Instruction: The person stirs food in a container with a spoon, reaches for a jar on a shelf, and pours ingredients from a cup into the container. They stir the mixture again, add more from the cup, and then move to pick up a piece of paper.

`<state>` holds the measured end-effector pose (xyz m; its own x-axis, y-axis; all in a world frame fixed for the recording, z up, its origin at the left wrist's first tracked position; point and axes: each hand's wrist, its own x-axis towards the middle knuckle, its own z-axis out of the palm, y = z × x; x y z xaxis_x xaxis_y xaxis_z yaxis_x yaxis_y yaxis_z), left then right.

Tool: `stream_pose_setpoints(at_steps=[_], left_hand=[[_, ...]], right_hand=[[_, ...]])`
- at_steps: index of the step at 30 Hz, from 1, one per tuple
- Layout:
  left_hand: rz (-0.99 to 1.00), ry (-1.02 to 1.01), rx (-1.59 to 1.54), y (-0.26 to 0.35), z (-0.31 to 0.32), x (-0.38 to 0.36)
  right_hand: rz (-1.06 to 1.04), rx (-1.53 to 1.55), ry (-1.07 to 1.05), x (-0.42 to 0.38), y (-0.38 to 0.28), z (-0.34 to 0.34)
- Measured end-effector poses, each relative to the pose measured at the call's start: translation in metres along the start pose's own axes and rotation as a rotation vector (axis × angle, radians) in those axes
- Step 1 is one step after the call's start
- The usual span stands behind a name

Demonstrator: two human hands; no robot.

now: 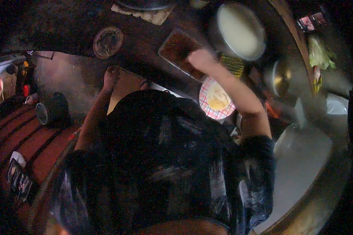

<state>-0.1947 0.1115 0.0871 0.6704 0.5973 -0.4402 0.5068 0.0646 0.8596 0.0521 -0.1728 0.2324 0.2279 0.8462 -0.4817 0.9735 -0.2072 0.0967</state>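
My right hand [202, 61] is over a rectangular tray [169, 38] with dark reddish-brown contents. Its fingers look bunched together, and their tips are lost in blur and shadow. Just below that hand is a plate with a red-and-white checked rim [203, 102], holding a pale yellowish, flat food [217, 98]. My left hand [111, 74] is curled at the upper left corner of a brown panel [125, 83]. Whether its fingers grip that corner is too dark to make out.
A big round pot of whitish liquid [241, 33] stands at the upper right, near a metal lid or bowl [281, 77]. A round dark dish [108, 42] lies at the upper left. Green leafy vegetables [320, 53] sit far right, above a large greyish pan [302, 160]. Steam blurs this side.
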Motion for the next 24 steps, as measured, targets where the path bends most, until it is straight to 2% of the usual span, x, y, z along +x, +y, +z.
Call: stream_pose_setpoints(at_steps=[2,4,6,7,9,10,12,14,16,17,18,22,24], left_hand=[[0.002,-0.001,-0.057,-0.019,0.0,0.009],[0.008,-0.009,-0.111,-0.01,-0.002,0.003],[0.134,-0.017,0.314,0.003,-0.001,-0.001],[0.137,-0.02,0.313,0.002,0.0,0.001],[0.042,-0.016,-0.018,-0.006,0.001,0.005],[0.041,-0.017,-0.016,-0.021,0.0,0.012],[-0.053,-0.044,-0.305,-0.045,0.001,0.028],[-0.038,-0.063,-0.335,-0.048,0.001,0.031],[-0.022,-0.085,-0.366,-0.043,0.0,0.029],[0.024,-0.103,-0.31,-0.037,-0.002,0.026],[0.067,-0.12,-0.255,-0.031,-0.003,0.02],[0.054,-0.064,-0.216,-0.008,-0.003,0.001],[0.092,0.014,0.056,0.004,0.001,-0.006]], right_hand=[[0.04,0.02,-0.01,0.006,0.018,0.004],[0.093,0.041,0.008,0.003,0.022,-0.007],[0.089,0.051,0.043,-0.005,0.018,-0.022],[0.077,0.061,0.08,-0.006,0.015,-0.027],[0.072,0.095,0.112,0.004,0.007,-0.023],[0.069,0.132,0.143,0.008,0.002,-0.019],[0.08,0.139,0.14,0.014,-0.004,-0.008],[0.118,0.208,0.159,0.018,0.002,0.014],[0.168,0.181,0.095,0.003,0.009,-0.003],[0.217,0.151,0.027,-0.005,0.013,-0.009],[0.185,0.156,0.061,-0.013,0.019,-0.006],[0.179,0.176,0.003,-0.047,0.024,0.024],[0.131,0.13,0.011,-0.053,0.019,0.042]])
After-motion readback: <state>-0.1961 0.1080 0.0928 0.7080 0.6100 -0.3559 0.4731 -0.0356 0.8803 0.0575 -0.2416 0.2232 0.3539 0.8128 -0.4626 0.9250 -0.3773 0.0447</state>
